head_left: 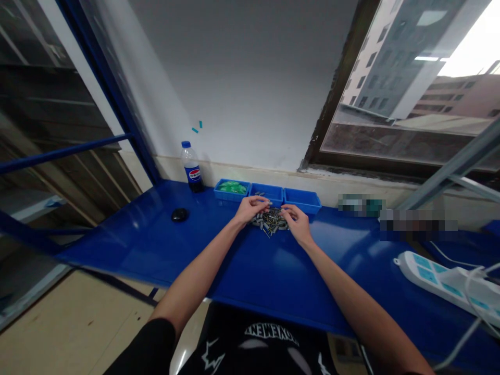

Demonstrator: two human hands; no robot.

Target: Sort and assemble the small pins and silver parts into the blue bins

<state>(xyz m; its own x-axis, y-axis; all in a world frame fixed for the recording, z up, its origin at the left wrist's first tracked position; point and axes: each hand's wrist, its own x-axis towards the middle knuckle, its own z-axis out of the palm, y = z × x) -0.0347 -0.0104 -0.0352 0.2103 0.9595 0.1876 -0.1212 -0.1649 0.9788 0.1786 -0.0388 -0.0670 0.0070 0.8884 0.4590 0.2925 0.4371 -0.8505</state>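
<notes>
The heap of slim metallic screws and grey cylindrical plugs (270, 223) lies on my glossy blue table (250, 276), toward its wall-side edge, just before a row of three blue plastic bins (273, 195). It stretches sideways between my left hand (252, 208) and right hand (299, 224), about equally near, below my fingertips. Thumbs and fingers come close together; whether they pinch a piece, I can't tell.
</notes>
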